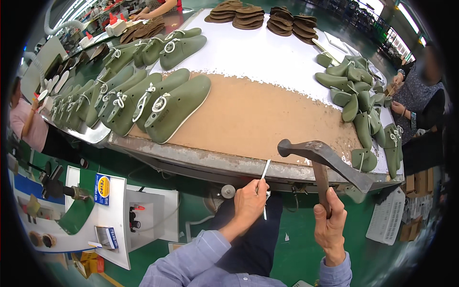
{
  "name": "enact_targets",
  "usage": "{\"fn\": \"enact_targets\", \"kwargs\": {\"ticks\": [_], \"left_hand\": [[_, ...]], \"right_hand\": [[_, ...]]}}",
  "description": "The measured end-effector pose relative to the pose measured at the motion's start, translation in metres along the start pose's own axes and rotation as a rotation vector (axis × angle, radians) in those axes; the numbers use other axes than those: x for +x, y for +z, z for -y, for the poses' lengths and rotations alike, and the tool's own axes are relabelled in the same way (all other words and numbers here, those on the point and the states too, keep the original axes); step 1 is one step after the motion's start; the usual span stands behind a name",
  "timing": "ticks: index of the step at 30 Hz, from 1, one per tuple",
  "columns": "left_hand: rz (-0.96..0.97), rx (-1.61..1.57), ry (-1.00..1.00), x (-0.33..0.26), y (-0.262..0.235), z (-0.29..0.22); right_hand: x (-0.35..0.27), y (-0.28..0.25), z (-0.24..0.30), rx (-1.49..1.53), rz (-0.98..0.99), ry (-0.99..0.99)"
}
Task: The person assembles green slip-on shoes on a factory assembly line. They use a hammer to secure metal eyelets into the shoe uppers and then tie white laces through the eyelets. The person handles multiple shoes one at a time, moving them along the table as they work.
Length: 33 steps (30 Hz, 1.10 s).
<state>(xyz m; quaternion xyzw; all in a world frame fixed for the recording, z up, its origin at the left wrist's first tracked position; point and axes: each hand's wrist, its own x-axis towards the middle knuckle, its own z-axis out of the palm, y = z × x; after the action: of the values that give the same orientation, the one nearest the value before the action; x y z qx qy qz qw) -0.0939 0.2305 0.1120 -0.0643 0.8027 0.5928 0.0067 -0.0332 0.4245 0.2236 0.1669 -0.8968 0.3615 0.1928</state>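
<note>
My left hand (pixel 247 203) pinches a thin white strip (pixel 266 168), whose upper end reaches the near edge of the workbench and whose lower end hangs below my fingers. My right hand (pixel 331 224) is wrapped around the wooden handle of a hammer (pixel 325 157). The dark metal head is raised, tilted, over the table's front edge, with its round face to the left and its flat end to the right. On the left of the bench, green shoe lasts (pixel 179 107) with white cord loops stand in rows.
More green lasts (pixel 351 81) lie heaped along the bench's right side. Brown stacked shoe pieces (pixel 248 18) sit at the far edge. The workbench (pixel 248 119) has a brown board and white covering. A white machine (pixel 114 229) stands lower left; people work left, right and beyond.
</note>
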Motion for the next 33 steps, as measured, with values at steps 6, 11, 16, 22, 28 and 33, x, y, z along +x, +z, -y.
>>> {"fn": "enact_targets", "kwargs": {"ticks": [6,11,16,22,28,33], "left_hand": [[-0.096,0.292,0.244,0.004,0.001,-0.003],[-0.050,0.415,0.307,-0.001,-0.002,-0.005],[-0.093,0.512,0.422,0.002,-0.001,-0.002],[-0.034,0.512,0.369,0.004,-0.003,-0.007],[0.059,0.096,0.214,0.012,-0.002,0.006],[0.276,-0.354,-0.369,0.019,-0.007,-0.004]], "right_hand": [[0.002,0.012,-0.003,0.026,0.051,0.094],[0.019,0.009,-0.005,-0.074,0.149,0.246],[0.005,0.014,-0.008,0.014,0.075,0.225],[0.015,0.016,-0.009,-0.097,0.155,0.243],[0.001,0.012,-0.002,0.085,-0.041,0.151],[-0.014,0.017,-0.006,0.073,0.019,0.246]]}}
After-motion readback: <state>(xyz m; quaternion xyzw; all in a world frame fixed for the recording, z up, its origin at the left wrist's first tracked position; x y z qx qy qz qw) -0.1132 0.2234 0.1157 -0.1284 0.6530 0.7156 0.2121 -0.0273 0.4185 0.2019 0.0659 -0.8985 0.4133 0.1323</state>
